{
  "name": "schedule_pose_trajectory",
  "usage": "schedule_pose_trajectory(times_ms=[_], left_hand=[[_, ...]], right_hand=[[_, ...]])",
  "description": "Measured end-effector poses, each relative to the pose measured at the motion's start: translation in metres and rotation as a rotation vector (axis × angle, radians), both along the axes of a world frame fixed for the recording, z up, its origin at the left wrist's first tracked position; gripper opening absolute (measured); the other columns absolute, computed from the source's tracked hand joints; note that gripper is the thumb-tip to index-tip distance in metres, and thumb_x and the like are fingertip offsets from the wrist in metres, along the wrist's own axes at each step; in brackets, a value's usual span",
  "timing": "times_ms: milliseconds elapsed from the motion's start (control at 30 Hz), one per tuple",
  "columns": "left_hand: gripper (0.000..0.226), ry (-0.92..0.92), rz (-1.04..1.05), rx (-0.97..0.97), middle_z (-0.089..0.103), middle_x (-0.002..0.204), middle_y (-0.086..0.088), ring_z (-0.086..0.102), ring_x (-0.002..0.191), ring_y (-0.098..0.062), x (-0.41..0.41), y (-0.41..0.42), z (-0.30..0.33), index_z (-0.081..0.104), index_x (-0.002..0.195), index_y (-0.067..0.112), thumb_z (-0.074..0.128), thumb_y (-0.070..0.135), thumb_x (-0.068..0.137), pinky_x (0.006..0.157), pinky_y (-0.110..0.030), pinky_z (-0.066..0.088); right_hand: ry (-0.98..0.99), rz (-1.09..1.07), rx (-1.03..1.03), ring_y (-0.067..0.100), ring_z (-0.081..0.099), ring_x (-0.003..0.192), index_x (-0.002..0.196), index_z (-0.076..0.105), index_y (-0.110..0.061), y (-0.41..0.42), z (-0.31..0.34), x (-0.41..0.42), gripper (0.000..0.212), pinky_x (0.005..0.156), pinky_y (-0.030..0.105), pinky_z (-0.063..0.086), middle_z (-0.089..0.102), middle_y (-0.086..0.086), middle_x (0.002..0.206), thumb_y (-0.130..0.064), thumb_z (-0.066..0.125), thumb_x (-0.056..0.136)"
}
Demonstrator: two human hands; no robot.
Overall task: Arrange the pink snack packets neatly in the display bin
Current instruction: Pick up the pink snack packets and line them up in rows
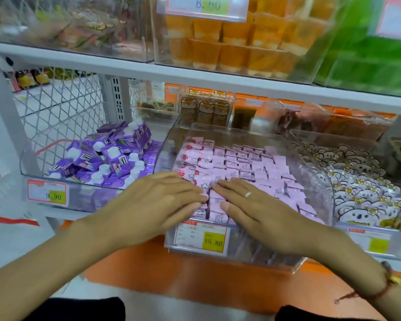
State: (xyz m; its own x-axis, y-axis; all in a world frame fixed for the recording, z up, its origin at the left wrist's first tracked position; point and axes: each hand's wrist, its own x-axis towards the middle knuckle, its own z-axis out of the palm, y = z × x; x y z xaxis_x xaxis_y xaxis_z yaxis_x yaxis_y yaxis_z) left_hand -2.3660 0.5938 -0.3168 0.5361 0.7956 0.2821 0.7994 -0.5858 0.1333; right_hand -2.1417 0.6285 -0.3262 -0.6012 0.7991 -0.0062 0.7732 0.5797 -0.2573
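I see the pink snack packets [239,167] packed in rows inside the clear display bin [320,181]. My left hand [153,202] and right hand [259,212] lie flat on the packets at the bin's front edge, fingers straight and grasping nothing, fingertips nearly meeting.

A white metal shelf unit [130,70] fills the frame, its upper board crossing from the left edge up to the right. At upper left, a clear bin [67,26] holds blurred packets; at top centre, orange cups [236,40] stand in rows behind a price tag [202,6]; at upper right is a green blur. At left, wire mesh [56,107] backs the lower shelf, beside a slotted upright [117,98]. Purple cartons [107,156] lie heaped in the lower-left bin, white bear-print packets [361,188] at right. An orange ledge [148,262] runs along the bottom, with pale floor showing through the mesh.
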Motion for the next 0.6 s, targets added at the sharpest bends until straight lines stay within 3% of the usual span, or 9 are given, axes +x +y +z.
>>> schedule_pose_trajectory(times_ms=[67,133,267,367,467,600], left_hand=[[0.042,-0.076,-0.020,0.019,0.051,0.136,0.016,0.041,0.126,-0.002,-0.003,0.003,-0.005,0.054,0.132,0.029,0.031,0.041,0.098,0.102,-0.012,0.020],[0.036,-0.051,-0.005,0.039,0.057,0.126,0.019,0.047,0.117,-0.002,0.000,0.004,-0.005,0.059,0.125,0.031,0.037,0.042,0.098,0.096,-0.011,0.023],[0.031,-0.110,-0.019,0.081,0.058,0.120,0.023,0.048,0.111,0.001,0.002,0.000,-0.005,0.059,0.122,0.033,0.041,0.040,0.097,0.089,-0.013,0.033],[0.036,-0.151,-0.008,0.058,0.054,0.116,0.026,0.046,0.109,0.004,0.009,0.001,-0.008,0.053,0.124,0.040,0.038,0.054,0.094,0.080,-0.022,0.045],[0.033,-0.103,-0.003,0.061,0.055,0.109,0.024,0.045,0.098,0.005,0.015,0.006,-0.011,0.055,0.122,0.042,0.043,0.054,0.093,0.078,-0.016,0.035],[0.026,-0.231,0.055,0.018,0.060,0.096,0.021,0.047,0.088,0.003,0.022,0.007,-0.013,0.065,0.106,0.042,0.052,0.055,0.088,0.076,-0.018,0.032]], right_hand=[[0.027,0.007,0.022,-0.002,0.002,0.142,0.149,0.018,-0.035,-0.002,0.002,-0.002,0.055,0.112,0.010,0.000,0.011,-0.018,0.157,-0.049,0.019,0.096],[0.109,0.004,0.098,-0.002,0.016,0.139,0.145,0.032,-0.032,-0.007,0.005,-0.001,0.052,0.111,0.013,0.015,0.024,-0.016,0.152,-0.048,0.026,0.097],[0.204,0.009,0.276,-0.001,0.036,0.118,0.129,0.049,-0.037,-0.016,0.007,0.009,0.039,0.089,0.024,0.045,0.044,-0.020,0.124,-0.049,0.043,0.093],[0.211,0.035,0.264,-0.004,0.037,0.100,0.119,0.057,-0.034,-0.015,0.001,0.009,0.033,0.079,0.017,0.039,0.047,-0.019,0.106,-0.049,0.045,0.092],[0.304,0.017,0.174,-0.003,0.039,0.100,0.112,0.061,-0.032,-0.011,-0.003,0.008,0.033,0.077,0.010,0.031,0.049,-0.018,0.102,-0.050,0.047,0.088],[0.344,0.006,0.130,-0.001,0.040,0.093,0.106,0.061,-0.035,-0.009,-0.003,0.009,0.021,0.074,0.009,0.031,0.050,-0.017,0.098,-0.044,0.055,0.088]])
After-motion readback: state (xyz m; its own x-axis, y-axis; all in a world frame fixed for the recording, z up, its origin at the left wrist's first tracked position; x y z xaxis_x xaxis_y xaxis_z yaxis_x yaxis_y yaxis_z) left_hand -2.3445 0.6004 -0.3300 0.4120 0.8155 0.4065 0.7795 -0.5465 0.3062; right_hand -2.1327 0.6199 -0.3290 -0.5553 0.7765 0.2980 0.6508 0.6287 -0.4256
